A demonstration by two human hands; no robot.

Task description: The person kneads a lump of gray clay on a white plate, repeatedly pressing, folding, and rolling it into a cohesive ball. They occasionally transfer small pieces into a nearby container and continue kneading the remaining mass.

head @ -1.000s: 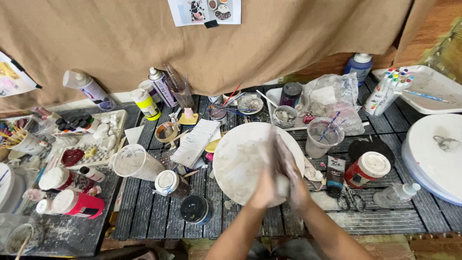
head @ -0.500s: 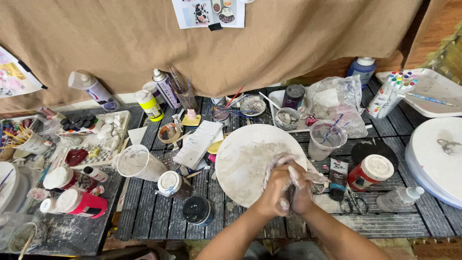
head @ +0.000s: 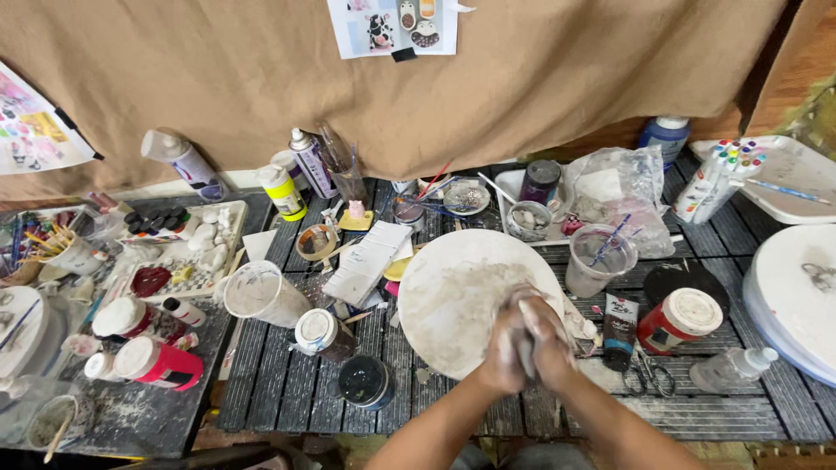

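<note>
My left hand (head: pixel 502 346) and my right hand (head: pixel 550 338) are pressed palm to palm, both dusted white. A pale grey clay piece (head: pixel 525 350) shows between the palms. The hands hover over the near right edge of a round white board (head: pixel 448 296) smeared with grey residue, which lies on the dark slatted table (head: pixel 279 392). Both forearms come up from the bottom edge. How big the piece is I cannot tell, since most of it is hidden by the palms.
Left of the board stand a cloudy plastic cup (head: pixel 257 294), a small jar (head: pixel 320 332) and a black pot (head: pixel 364 380). On the right are a clear cup with sticks (head: pixel 596 261), a black tube (head: pixel 619 320), a red jar (head: pixel 679 318), scissors (head: pixel 649 374) and a white turntable (head: pixel 797 296).
The hands stay pressed together and have shifted slightly toward me along the board's right edge, palms sliding against each other. The other things on the table have not moved.
</note>
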